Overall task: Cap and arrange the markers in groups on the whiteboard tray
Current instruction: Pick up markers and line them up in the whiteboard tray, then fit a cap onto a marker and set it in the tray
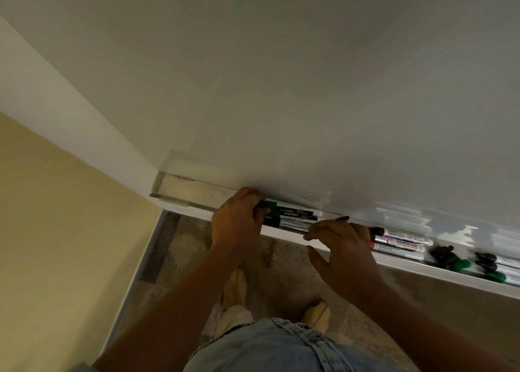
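A white tray (194,193) runs along the bottom of the whiteboard (309,90). My left hand (237,221) grips the left ends of a bundle of green and black markers (295,217) lying in the tray. To the right, my right hand (342,248) rests over the tray's front edge, with a thin dark marker tip (343,218) poking out past its fingers. Right of that hand lie red and black capped markers (399,241) side by side. Loose black and green caps (450,259) sit further right, then more markers (498,267) at the frame edge.
The tray's left end is bare and stained. A yellow wall (56,231) stands at the left. Below are patterned carpet (183,245), my two shoes (235,287) and denim clothing (281,346).
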The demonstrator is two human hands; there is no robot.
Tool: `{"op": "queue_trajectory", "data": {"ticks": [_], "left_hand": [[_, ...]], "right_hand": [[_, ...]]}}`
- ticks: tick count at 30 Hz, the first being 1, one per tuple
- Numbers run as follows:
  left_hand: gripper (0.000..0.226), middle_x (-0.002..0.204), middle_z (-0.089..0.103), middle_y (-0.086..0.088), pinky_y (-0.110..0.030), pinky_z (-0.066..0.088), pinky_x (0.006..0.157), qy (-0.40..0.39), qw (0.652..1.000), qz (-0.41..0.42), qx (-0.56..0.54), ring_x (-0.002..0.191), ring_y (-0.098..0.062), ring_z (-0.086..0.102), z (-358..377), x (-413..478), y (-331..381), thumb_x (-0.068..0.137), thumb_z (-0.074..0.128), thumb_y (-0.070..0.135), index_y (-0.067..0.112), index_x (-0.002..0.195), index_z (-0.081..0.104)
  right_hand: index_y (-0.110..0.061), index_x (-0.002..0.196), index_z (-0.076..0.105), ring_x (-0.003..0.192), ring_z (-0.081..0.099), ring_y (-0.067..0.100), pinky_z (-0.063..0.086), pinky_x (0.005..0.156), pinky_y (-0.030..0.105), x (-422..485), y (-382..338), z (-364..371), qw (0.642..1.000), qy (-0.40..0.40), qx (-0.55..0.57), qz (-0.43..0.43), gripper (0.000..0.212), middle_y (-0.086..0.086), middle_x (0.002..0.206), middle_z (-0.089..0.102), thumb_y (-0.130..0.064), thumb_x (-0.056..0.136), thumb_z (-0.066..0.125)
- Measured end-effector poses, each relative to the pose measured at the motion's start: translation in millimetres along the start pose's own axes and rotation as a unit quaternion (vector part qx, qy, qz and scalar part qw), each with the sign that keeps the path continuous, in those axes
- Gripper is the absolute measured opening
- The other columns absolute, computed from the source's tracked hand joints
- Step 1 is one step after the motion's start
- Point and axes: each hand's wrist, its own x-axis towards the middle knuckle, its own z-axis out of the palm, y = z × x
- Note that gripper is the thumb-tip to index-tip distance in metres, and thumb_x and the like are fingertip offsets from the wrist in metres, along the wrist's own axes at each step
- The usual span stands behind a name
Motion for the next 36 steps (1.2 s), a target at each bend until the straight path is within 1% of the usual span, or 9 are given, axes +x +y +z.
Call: {"op": "queue_trajectory", "data": {"ticks": [5, 8, 12, 18, 22, 26, 29, 32, 36], "left_hand": [[0.024, 0.104, 0.056, 0.011, -0.023, 0.047, 0.066, 0.01, 0.999, -0.044, 0.015, 0.084, -0.01, 0.058, -9, 0, -12, 0.081, 0.071, 0.038, 0.026, 0.1, 0.064], [0.027, 0.102, 0.055, 0.008, -0.03, 0.052, 0.066, 0.006, 0.996, -0.074, 0.043, 0.085, -0.013, 0.057, -11, 1, -19, 0.079, 0.07, 0.044, 0.026, 0.099, 0.063], [0.027, 0.1, 0.055, 0.005, -0.033, 0.053, 0.069, -0.026, 0.995, -0.074, 0.068, 0.089, -0.015, 0.056, -10, 3, -24, 0.084, 0.063, 0.046, 0.025, 0.101, 0.065], [0.026, 0.104, 0.06, 0.002, -0.032, 0.048, 0.076, -0.057, 0.994, -0.073, 0.056, 0.099, -0.017, 0.056, -9, 7, -22, 0.09, 0.061, 0.036, 0.025, 0.112, 0.066], [0.019, 0.106, 0.06, 0.002, -0.031, 0.048, 0.078, -0.061, 0.995, -0.07, 0.025, 0.098, -0.017, 0.057, -9, 4, -23, 0.091, 0.061, 0.027, 0.024, 0.109, 0.065], [0.014, 0.104, 0.06, 0.004, -0.031, 0.048, 0.077, -0.046, 0.997, -0.069, 0.0, 0.094, -0.016, 0.057, -11, -1, -22, 0.092, 0.058, 0.025, 0.024, 0.106, 0.063], [0.013, 0.103, 0.06, 0.007, -0.028, 0.048, 0.075, -0.03, 0.998, -0.053, -0.016, 0.091, -0.012, 0.056, -14, -7, -21, 0.091, 0.06, 0.026, 0.025, 0.104, 0.063], [0.017, 0.104, 0.061, 0.009, -0.02, 0.043, 0.071, -0.017, 0.999, -0.037, -0.033, 0.084, -0.007, 0.054, -17, -16, -20, 0.089, 0.063, 0.027, 0.026, 0.107, 0.064], [0.018, 0.104, 0.062, 0.009, -0.009, 0.04, 0.069, -0.021, 0.992, -0.024, -0.122, 0.086, -0.003, 0.057, -26, -27, -16, 0.087, 0.067, 0.026, 0.023, 0.105, 0.065]], "right_hand": [[-0.028, 0.106, 0.066, 0.102, 0.059, 0.016, 0.032, 0.087, 0.033, 7, 4, 4, 0.999, -0.016, -0.045, 0.01, 0.032, -0.008, 0.11, 0.066, -0.027, 0.076, 0.075], [-0.024, 0.111, 0.065, 0.102, 0.061, 0.016, 0.039, 0.089, 0.033, 13, 6, 7, 0.998, -0.029, -0.05, 0.017, 0.034, -0.004, 0.112, 0.066, -0.028, 0.078, 0.073], [-0.025, 0.111, 0.067, 0.098, 0.063, 0.018, 0.046, 0.088, 0.039, 21, 4, 10, 0.996, -0.04, -0.08, 0.02, 0.033, -0.003, 0.107, 0.069, -0.032, 0.079, 0.072], [-0.024, 0.108, 0.069, 0.091, 0.062, 0.019, 0.048, 0.084, 0.039, 31, 1, 14, 0.991, -0.055, -0.118, 0.008, 0.032, -0.002, 0.101, 0.067, -0.033, 0.078, 0.073], [-0.024, 0.106, 0.068, 0.09, 0.062, 0.018, 0.048, 0.082, 0.038, 31, 1, 15, 0.99, -0.058, -0.126, 0.009, 0.03, -0.001, 0.101, 0.067, -0.031, 0.077, 0.073], [-0.02, 0.103, 0.069, 0.089, 0.063, 0.021, 0.05, 0.08, 0.039, 31, 2, 17, 0.989, -0.049, -0.136, 0.009, 0.029, 0.002, 0.097, 0.068, -0.025, 0.075, 0.076], [-0.021, 0.1, 0.069, 0.089, 0.061, 0.019, 0.048, 0.079, 0.036, 33, 3, 17, 0.99, -0.05, -0.132, 0.006, 0.025, 0.001, 0.095, 0.066, -0.025, 0.076, 0.074], [-0.022, 0.091, 0.067, 0.084, 0.058, 0.017, 0.045, 0.074, 0.032, 35, 5, 11, 0.991, -0.048, -0.125, 0.011, 0.02, -0.003, 0.089, 0.062, -0.03, 0.074, 0.075], [-0.025, 0.088, 0.063, 0.08, 0.055, 0.013, 0.042, 0.073, 0.029, 32, 6, 3, 0.994, -0.05, -0.092, 0.019, 0.018, -0.007, 0.086, 0.06, -0.029, 0.075, 0.075]]}}
